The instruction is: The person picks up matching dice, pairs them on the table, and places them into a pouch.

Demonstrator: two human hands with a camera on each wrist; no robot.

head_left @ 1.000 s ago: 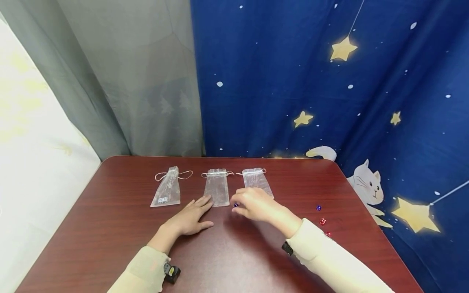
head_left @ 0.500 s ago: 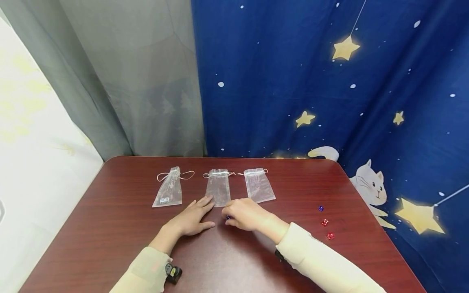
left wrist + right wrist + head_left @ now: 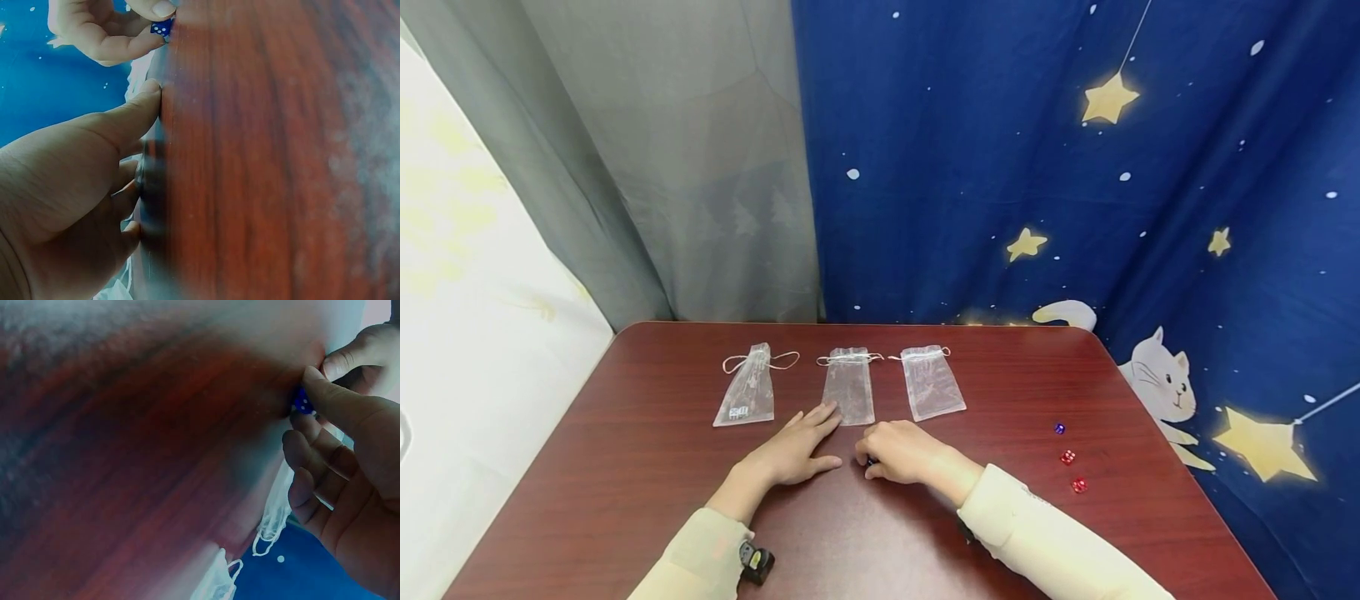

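In the head view my left hand lies flat on the table, fingers straight, its fingertips at the lower left corner of the middle drawstring organza pouch. Just to its right, my right hand pinches a blue die between thumb and fingers, low at the tabletop. White pips show on the die in both wrist views; in the head view the fingers mostly hide it. A right pouch lies flat beyond the right hand. The left pouch has small whitish dice-like pieces at its bottom.
Another blue die and two red dice, one farther and one nearer, lie in a rough line on the right side of the dark red wooden table. Curtains hang behind the table's back edge.
My right hand has moved left and nearer with the blue die, from beside the right pouch to just below the middle one. The left hand stays in place.
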